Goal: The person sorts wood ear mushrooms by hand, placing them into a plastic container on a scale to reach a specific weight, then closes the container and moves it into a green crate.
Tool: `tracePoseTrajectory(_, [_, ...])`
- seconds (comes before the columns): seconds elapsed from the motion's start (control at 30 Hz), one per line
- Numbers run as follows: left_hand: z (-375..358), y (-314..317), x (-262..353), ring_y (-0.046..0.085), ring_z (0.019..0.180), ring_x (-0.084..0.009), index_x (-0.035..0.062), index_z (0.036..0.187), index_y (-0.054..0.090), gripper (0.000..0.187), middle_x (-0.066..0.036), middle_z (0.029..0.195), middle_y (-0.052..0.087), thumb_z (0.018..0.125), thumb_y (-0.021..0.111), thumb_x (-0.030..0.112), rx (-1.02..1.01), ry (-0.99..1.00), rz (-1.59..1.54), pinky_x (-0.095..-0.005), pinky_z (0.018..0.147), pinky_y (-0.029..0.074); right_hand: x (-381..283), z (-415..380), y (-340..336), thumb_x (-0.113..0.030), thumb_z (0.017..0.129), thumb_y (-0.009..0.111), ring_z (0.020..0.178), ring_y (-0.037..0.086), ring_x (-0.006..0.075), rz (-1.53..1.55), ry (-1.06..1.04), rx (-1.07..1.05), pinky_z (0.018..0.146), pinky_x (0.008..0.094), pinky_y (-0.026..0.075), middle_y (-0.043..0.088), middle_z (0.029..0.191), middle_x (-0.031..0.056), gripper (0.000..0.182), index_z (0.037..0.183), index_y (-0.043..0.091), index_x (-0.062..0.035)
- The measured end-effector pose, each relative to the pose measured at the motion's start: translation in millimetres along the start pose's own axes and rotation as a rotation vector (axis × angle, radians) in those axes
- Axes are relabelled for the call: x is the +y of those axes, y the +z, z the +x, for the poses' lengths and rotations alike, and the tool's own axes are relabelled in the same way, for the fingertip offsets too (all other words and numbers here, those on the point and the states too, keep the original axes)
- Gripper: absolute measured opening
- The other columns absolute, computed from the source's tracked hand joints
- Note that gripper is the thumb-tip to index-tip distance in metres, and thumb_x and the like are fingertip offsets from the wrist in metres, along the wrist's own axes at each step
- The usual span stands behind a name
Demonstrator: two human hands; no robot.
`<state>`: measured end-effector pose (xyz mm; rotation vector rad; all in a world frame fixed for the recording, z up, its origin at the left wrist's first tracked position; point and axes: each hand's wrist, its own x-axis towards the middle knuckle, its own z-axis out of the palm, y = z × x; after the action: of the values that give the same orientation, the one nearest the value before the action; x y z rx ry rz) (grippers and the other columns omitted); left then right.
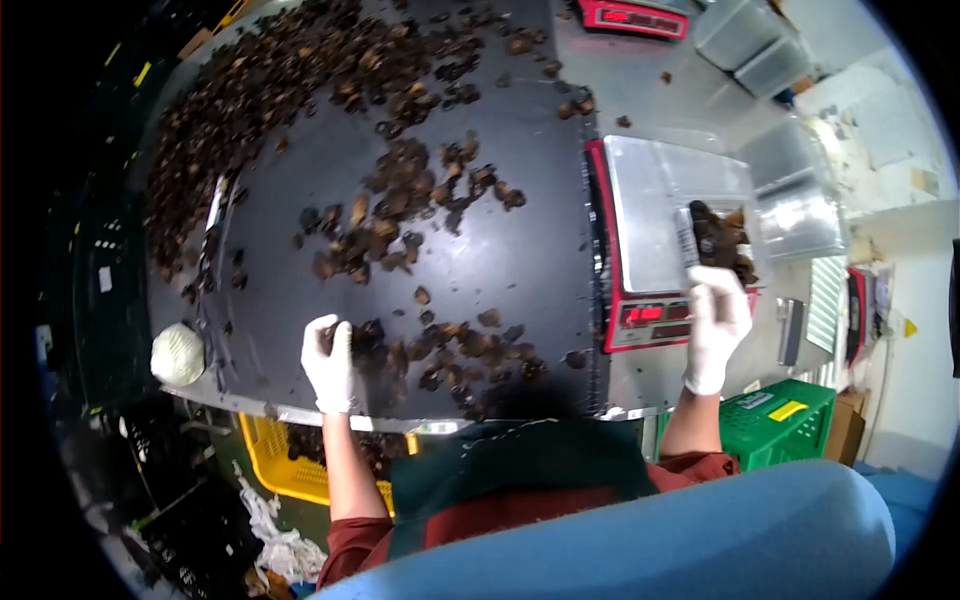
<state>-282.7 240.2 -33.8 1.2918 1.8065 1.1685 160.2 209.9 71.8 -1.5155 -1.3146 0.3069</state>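
The clear tray (722,243) sits on the steel plate of the red scale (655,215), just beyond my right hand (716,325), and it already holds a small dark heap of the dried brown pieces (400,210), so I judge the filling well begun but far from finished. My right fingers (706,285) are closed on the near edge of that tray, steadying it on the plate. The scale's lit display (652,314) glows just left of that hand, though I cannot read the figure. My left hand (330,362) lies on the dark table (520,215), fingers curled down into the nearest scatter of pieces; whether they have closed on any or only rest among them I cannot tell. Plenty is left: a loose band of pieces runs from my left fingers rightwards toward the scale, another cluster lies farther out beyond them, and the thickest heap is piled at the far left end of the table, well away from both hands. By that measure most of the stock is not yet sorted or weighed. A pale round bundle (178,354) rests at the table's edge left of my left hand, a yellow crate (275,470) stands below that edge, and a green crate (785,420) sits below my right wrist.
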Motion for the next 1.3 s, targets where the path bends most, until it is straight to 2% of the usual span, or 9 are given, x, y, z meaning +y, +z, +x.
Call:
tracePoseTrajectory(0.17, [-22, -18, -12, 0.059, 0.094, -0.016, -0.0013, 0.102, 0.061, 0.018, -0.007, 0.1, 0.064, 0.085, 0.065, 0.003, -0.002, -0.007, 0.022, -0.0286, 0.089, 0.046, -9, -42, 53, -0.015, 0.081, 0.067, 0.072, 0.063, 0.0255, -0.163, -0.115, -0.732, 0.068, 0.0336, 0.05, 0.064, 0.08, 0.0071, 0.013, 0.091, 0.067, -0.0074])
tracePoseTrajectory(0.37, [-42, -31, -25, 0.059, 0.092, -0.0155, -0.0001, 0.103, 0.061, 0.019, -0.006, 0.098, 0.063, 0.084, 0.064, -0.002, 0.016, -0.023, 0.094, -0.0283, 0.087, 0.047, 14, -92, 57, -0.016, 0.075, 0.07, 0.091, 0.06, 0.0308, -0.543, -0.152, -0.938, 0.075, 0.0376, 0.052, 0.056, 0.105, 0.015, 0.046, 0.117, 0.053, -0.0056])
tracePoseTrajectory(0.5, [-47, -22, -31, 0.056, 0.091, -0.012, 0.0002, 0.108, 0.059, 0.027, -0.003, 0.1, 0.06, 0.082, 0.068, -0.003, -0.01, -0.059, -0.038, -0.0259, 0.086, 0.047, 36, -115, 71, -0.007, 0.075, 0.066, 0.092, 0.06, 0.0315, -0.39, -0.052, -0.915, 0.078, 0.0393, 0.051, 0.055, 0.104, 0.0138, 0.041, 0.115, 0.053, -0.0072])
tracePoseTrajectory(0.63, [-50, -3, -9, 0.057, 0.104, -0.0182, -0.0018, 0.114, 0.058, 0.032, -0.009, 0.11, 0.061, 0.083, 0.063, -0.007, -0.135, -0.018, -0.089, -0.0301, 0.095, 0.044, 37, -114, 88, -0.005, 0.084, 0.051, 0.09, 0.06, 0.0318, -0.2, -0.055, -0.906, 0.078, 0.0408, 0.051, 0.058, 0.091, 0.0145, 0.015, 0.097, 0.057, -0.006])
tracePoseTrajectory(0.9, [-55, 20, 6, 0.063, 0.091, -0.0198, -0.0016, 0.122, 0.059, 0.038, -0.009, 0.108, 0.065, 0.085, 0.056, -0.005, -0.186, 0.136, 0.076, -0.03, 0.087, 0.049, 6, -97, 112, 0.006, 0.083, 0.053, 0.089, 0.065, 0.0281, 0.172, -0.015, -0.611, 0.081, 0.0324, 0.052, 0.065, 0.097, 0.0138, 0.022, 0.1, 0.064, -0.0022])
tracePoseTrajectory(1.0, [-58, 14, 23, 0.06, 0.086, -0.01, 0.0008, 0.13, 0.054, 0.045, -0.007, 0.107, 0.064, 0.086, 0.06, -0.004, -0.177, -0.172, -0.203, -0.0224, 0.08, 0.049, 3, -93, 111, 0.006, 0.082, 0.056, 0.088, 0.066, 0.027, 0.138, 0.036, -0.614, 0.081, 0.0316, 0.052, 0.065, 0.095, 0.0131, 0.019, 0.097, 0.066, -0.0004])
tracePoseTrajectory(1.17, [-50, 0, 6, 0.056, 0.08, -0.0068, 0.0008, 0.129, 0.054, 0.041, -0.006, 0.11, 0.064, 0.088, 0.055, -0.004, -0.063, -0.066, -0.194, -0.0201, 0.074, 0.048, 6, -86, 117, 0.014, 0.077, 0.046, 0.075, 0.063, 0.0227, 0.153, 0.0, -0.617, 0.07, 0.0292, 0.051, 0.064, 0.091, 0.0125, 0.03, 0.093, 0.066, -0.0012])
tracePoseTrajectory(1.23, [-48, -14, 2, 0.059, 0.095, -0.0099, 0.0005, 0.13, 0.053, 0.041, -0.009, 0.116, 0.063, 0.09, 0.051, -0.001, -0.072, -0.143, -0.233, -0.021, 0.081, 0.047, 5, -85, 122, 0.015, 0.075, 0.043, 0.071, 0.062, 0.0209, 0.215, 0.074, -0.654, 0.069, 0.029, 0.05, 0.063, 0.09, 0.0122, 0.033, 0.093, 0.066, -0.0011])
tracePoseTrajectory(1.3, [-47, -19, -1, 0.058, 0.091, -0.0087, 0.001, 0.132, 0.051, 0.043, -0.009, 0.118, 0.063, 0.089, 0.05, -0.002, -0.007, -0.205, -0.431, -0.0207, 0.078, 0.048, 1, -83, 130, 0.01, 0.076, 0.044, 0.079, 0.062, 0.0254, 0.206, 0.026, -0.726, 0.075, 0.0316, 0.051, 0.063, 0.091, 0.014, 0.031, 0.095, 0.066, -0.0019])
